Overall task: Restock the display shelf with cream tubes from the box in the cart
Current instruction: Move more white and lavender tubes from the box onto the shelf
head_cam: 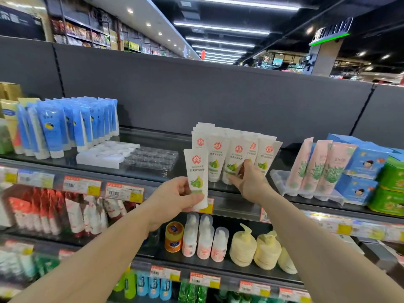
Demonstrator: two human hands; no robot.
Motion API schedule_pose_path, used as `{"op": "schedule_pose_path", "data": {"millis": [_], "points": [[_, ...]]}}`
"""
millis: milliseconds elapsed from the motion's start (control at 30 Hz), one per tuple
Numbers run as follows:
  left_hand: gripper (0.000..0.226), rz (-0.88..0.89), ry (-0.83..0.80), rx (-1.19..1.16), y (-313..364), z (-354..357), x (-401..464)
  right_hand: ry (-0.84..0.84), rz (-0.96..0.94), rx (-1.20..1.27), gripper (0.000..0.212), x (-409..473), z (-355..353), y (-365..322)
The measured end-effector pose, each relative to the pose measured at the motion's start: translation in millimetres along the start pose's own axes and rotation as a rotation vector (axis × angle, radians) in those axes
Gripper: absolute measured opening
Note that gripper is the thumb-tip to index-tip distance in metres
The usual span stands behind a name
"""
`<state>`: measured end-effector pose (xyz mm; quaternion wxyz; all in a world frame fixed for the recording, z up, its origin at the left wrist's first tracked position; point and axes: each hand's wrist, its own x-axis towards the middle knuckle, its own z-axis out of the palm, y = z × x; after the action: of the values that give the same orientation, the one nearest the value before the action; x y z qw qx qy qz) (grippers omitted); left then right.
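My left hand grips one white cream tube with a red seal and a green fruit print, upright, in front of the top shelf's edge. Several matching white tubes stand in rows on the dark top shelf just behind it. My right hand reaches into the front row and pinches the lower part of a front-row tube. The box and the cart are out of view.
Blue tubes stand at the shelf's left, with a white tray and a clear tray between them and the white tubes. Pink tubes and blue and green boxes fill the right. Lower shelves hold bottles and jars.
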<state>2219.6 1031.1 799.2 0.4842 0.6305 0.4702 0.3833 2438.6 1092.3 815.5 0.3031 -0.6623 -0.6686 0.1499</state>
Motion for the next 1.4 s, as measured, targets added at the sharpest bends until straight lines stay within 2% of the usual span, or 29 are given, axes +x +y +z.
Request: {"op": "schedule_pose_path", "data": {"millis": [300,600,733,1067,1133,1233,1267,1300,1400], "points": [[0.032,-0.019,-0.031,0.0,-3,9,3,-0.054,-0.01,0.017,0.031,3,-7,2],[0.026,-0.004,-0.034,0.002,-2,6,-4,-0.08,0.002,-0.003,0.04,1,-10,-3],[0.027,-0.002,-0.04,-0.009,0,6,-4,-0.133,0.008,-0.081,0.041,2,-15,-10],[0.028,0.01,-0.078,0.013,4,18,-3,-0.133,0.022,-0.036,0.039,2,-13,-8],[0.028,0.014,-0.075,0.031,5,18,-2,-0.067,0.035,0.05,0.039,-1,-12,-4],[0.028,0.032,-0.055,0.015,8,20,2,0.25,0.035,0.263,0.033,-22,-17,-2],[0.029,0.039,-0.041,0.0,10,22,5,0.3,0.013,0.306,0.029,-29,-20,0],[0.029,0.045,-0.022,-0.008,13,26,8,0.24,-0.008,0.36,0.027,-37,-23,-1],[0.035,0.079,0.004,-0.007,22,43,21,-0.256,-0.012,0.529,0.032,-59,-22,-3]]}}
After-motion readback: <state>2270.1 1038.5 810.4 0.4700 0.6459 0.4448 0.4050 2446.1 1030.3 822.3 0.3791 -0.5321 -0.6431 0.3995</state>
